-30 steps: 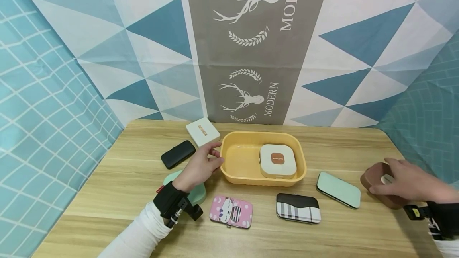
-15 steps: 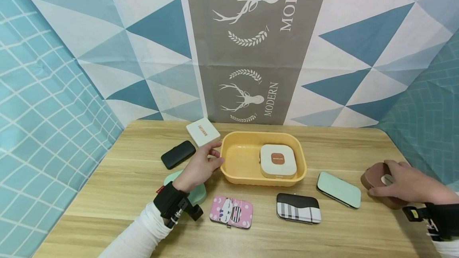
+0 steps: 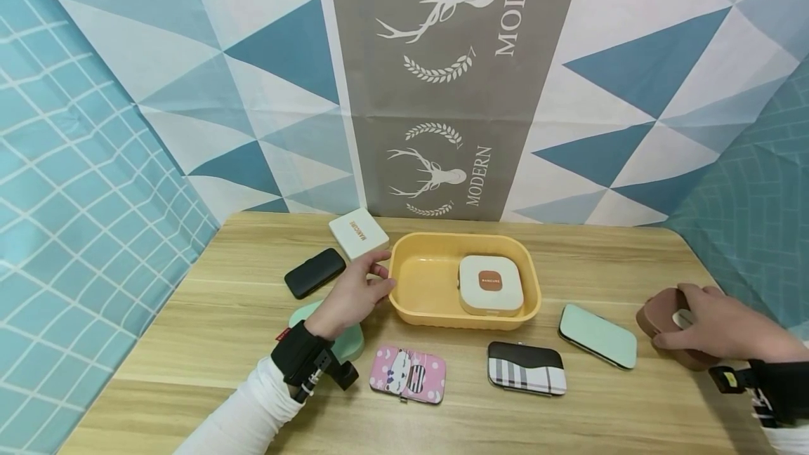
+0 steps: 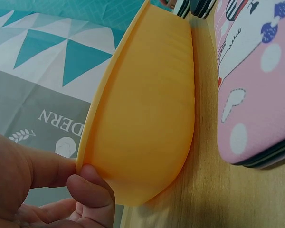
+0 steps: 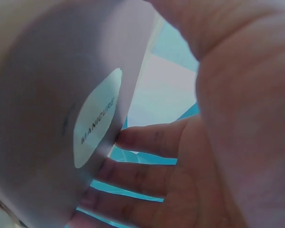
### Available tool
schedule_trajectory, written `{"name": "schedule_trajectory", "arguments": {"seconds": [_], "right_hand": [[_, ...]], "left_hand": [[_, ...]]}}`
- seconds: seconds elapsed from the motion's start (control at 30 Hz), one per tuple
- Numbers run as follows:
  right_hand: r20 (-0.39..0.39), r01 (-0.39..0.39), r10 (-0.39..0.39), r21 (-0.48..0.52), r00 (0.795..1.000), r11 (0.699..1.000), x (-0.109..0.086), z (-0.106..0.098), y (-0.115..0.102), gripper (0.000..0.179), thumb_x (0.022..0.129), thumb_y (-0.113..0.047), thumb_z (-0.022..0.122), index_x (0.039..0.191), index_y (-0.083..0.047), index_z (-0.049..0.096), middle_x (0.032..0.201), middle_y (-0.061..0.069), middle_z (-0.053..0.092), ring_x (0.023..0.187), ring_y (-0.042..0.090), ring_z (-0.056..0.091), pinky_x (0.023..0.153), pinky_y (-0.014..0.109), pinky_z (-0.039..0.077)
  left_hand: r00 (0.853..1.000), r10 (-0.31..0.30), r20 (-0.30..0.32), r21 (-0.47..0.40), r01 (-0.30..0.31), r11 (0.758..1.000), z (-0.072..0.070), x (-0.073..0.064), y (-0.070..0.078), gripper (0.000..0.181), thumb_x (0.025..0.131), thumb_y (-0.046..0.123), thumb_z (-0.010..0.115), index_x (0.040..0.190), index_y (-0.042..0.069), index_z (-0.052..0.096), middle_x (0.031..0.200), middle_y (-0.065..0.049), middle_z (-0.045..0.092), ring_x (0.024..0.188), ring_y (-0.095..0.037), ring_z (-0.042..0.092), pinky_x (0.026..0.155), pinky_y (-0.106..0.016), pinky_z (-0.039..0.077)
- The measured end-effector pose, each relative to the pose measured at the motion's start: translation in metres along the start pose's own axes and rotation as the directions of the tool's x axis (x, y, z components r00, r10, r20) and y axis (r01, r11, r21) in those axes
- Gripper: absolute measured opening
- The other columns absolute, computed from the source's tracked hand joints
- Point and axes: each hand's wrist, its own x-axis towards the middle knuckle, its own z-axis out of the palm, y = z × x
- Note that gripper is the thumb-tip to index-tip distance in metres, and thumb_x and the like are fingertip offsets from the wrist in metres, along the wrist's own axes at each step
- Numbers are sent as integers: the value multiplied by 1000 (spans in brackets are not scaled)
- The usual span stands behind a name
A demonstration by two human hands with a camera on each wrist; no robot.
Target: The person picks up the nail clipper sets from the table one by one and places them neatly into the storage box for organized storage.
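My left hand [image 3: 357,293] pinches the left rim of a yellow plastic basket [image 3: 423,318]; the left wrist view shows thumb and finger meeting on the basket's rim [image 4: 92,118]. Inside the basket, on its right side, lies a cream manicure case [image 3: 505,293] with a brown label. At the table's right side my right hand [image 3: 727,321] grips a brown manicure case [image 3: 660,307], thumb on the near side and fingers spread along the far edge. Its pale oval label [image 5: 97,121] reads "MANICURE" in the right wrist view. Part of this case is hidden beneath the hand.
Around the basket lie a white box [image 3: 359,232], a black case [image 3: 314,273], a pink cat case [image 3: 407,373], a black-and-plaid case [image 3: 526,368] and a flat mint case [image 3: 597,335]. A green case [image 3: 350,344] is partly under my left wrist. Patterned cloth [image 3: 442,100] hangs behind the table.
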Motion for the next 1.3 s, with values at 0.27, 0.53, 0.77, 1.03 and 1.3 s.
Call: {"name": "schedule_trajectory", "arguments": {"seconds": [0.27, 0.53, 0.77, 1.03, 1.3], "right_hand": [[-40, 3, -4, -22, 999, 1000, 1, 3, 0, 118, 78, -59, 88, 134, 31, 35, 114, 46, 52, 100, 59, 56, 72, 59, 54], [-80, 14, -18, -49, 997, 999, -1, 5, -1, 115, 76, -56, 89, 132, 30, 38, 114, 48, 52, 99, 59, 57, 73, 61, 54], [-121, 13, -22, -74, 992, 997, -1, 2, -3, 115, 75, -56, 90, 132, 30, 38, 114, 48, 52, 99, 59, 58, 74, 63, 54], [-182, 43, -56, -73, 982, 996, -3, -7, -8, 118, 74, -56, 92, 136, 28, 38, 113, 47, 51, 95, 55, 59, 71, 60, 55], [-243, 112, -121, -51, 962, 992, -7, -18, -18, 105, 75, -53, 93, 133, 20, 44, 102, 30, 57, 81, 35, 58, 65, 47, 51]], "left_hand": [[1000, 1, 3, 0, -1, 1000, 0, 0, 0, 53, 104, -1, 62, 155, -2, 46, 112, -15, 56, 79, -22, 58, 66, -29, 49], [1000, 1, 5, 6, -1, 1000, 0, -1, -1, 53, 104, -1, 63, 155, -2, 46, 112, -15, 55, 79, -21, 58, 66, -29, 49], [1000, 5, 8, 1, -5, 1000, -1, 0, -1, 53, 104, -1, 62, 155, -2, 45, 112, -15, 55, 78, -21, 58, 65, -29, 48], [1000, -2, 7, 2, 2, 1000, -1, 0, 0, 53, 104, -1, 63, 155, -2, 46, 112, -15, 55, 78, -21, 58, 66, -29, 49], [1000, 2, 6, -6, -2, 1000, -1, -1, -1, 53, 104, -1, 62, 155, -2, 45, 112, -15, 55, 78, -21, 58, 65, -29, 48]]}}
